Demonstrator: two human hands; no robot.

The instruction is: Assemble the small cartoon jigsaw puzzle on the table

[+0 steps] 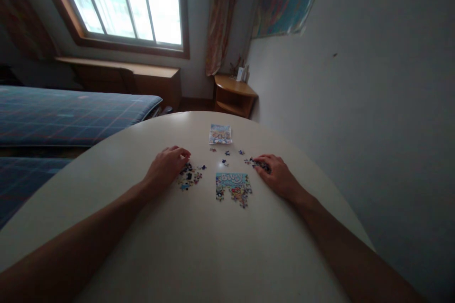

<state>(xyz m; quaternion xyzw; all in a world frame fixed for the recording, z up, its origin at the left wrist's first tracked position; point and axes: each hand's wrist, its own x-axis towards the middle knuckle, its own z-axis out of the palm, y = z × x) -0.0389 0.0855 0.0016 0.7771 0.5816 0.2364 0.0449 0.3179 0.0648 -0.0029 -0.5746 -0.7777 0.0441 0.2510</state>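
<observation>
A partly joined jigsaw puzzle (232,184) lies flat between my hands, its straight upper edge showing large pale letters on blue and its lower edge ragged. On the left, my left hand (169,164) rests with loosely bent fingers at the upper edge of a heap of loose puzzle pieces (190,177). My right hand (275,173) lies over a second group of pieces (261,164), fingers apart and touching them; part of that group is hidden beneath the hand. Several single pieces (225,162) are scattered above the joined part. I see no piece lifted in either hand.
A small printed packet (220,134) lies toward the far edge of the round white table (199,246). Beyond the table stand a bed with a plaid mattress (71,116) at left and a wooden corner shelf (234,86). A white wall (355,104) runs along the right.
</observation>
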